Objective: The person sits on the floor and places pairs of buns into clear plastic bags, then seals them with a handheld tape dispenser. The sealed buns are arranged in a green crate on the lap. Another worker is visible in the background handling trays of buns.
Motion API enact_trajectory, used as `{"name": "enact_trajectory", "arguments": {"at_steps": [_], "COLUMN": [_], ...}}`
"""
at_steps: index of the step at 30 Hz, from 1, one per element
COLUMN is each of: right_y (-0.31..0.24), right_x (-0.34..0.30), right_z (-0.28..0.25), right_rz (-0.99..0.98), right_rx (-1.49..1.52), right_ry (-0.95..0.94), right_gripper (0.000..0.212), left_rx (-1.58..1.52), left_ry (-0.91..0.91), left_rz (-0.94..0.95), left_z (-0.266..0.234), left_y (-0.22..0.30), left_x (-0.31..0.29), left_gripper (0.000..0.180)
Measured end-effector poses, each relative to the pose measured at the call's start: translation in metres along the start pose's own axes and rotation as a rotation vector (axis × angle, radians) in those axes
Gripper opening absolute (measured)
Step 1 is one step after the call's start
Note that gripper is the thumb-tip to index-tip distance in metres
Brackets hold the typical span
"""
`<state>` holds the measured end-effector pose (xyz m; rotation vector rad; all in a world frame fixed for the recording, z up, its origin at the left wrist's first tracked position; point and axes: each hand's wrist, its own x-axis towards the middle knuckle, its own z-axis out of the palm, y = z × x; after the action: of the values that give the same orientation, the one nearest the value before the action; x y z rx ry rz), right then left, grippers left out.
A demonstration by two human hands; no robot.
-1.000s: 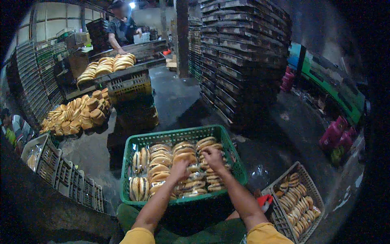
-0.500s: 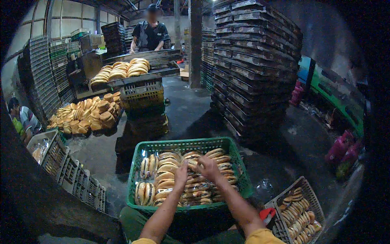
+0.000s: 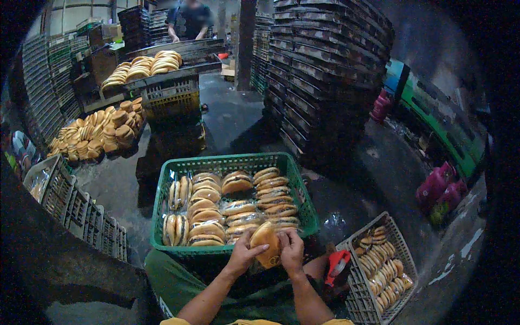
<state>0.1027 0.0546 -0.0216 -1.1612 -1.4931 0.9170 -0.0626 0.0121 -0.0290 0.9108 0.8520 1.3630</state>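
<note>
Both hands, left hand and right hand, fingers closed on one wrapped bun pack held at the near rim of the green crate, packing apparently underway; next move likely needs a free slot among the rows.

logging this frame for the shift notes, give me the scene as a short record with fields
setting: dim bakery storeroom
left hand: grips wrapped bun from the left
right hand: grips the same bun from the right
green crate: before the hands, filled with wrapped filled buns
grey crate: lower right, rows of buns
dark tray stack: behind, right
other person: far back at a table
</note>
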Motion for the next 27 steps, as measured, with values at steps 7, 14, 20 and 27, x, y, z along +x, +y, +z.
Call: {"name": "enact_trajectory", "arguments": {"at_steps": [7, 14, 20, 27], "right_y": [-0.003, -0.003, -0.033, -0.033], "right_x": [-0.002, -0.012, -0.016, -0.016], "right_z": [-0.016, -0.013, -0.017, -0.031], "right_rz": [0.234, 0.373, -0.086, 0.075], "right_rx": [0.529, 0.401, 0.239, 0.384], "right_ry": [-0.277, -0.521, -0.283, -0.377], "right_gripper": [0.022, 0.020, 0.016, 0.009], "left_rx": [-0.353, 0.073, 0.028, -0.132], "left_ry": [-0.292, -0.123, 0.015, 0.020], "left_rz": [0.084, 0.187, 0.099, -0.054], "left_z": [-0.008, 0.008, 0.019, 0.018], "left_y": [-0.001, 0.023, 0.021, 0.014], "left_x": [-0.008, -0.025, -0.021, -0.007], "left_gripper": [0.099, 0.052, 0.067, 0.016]}}
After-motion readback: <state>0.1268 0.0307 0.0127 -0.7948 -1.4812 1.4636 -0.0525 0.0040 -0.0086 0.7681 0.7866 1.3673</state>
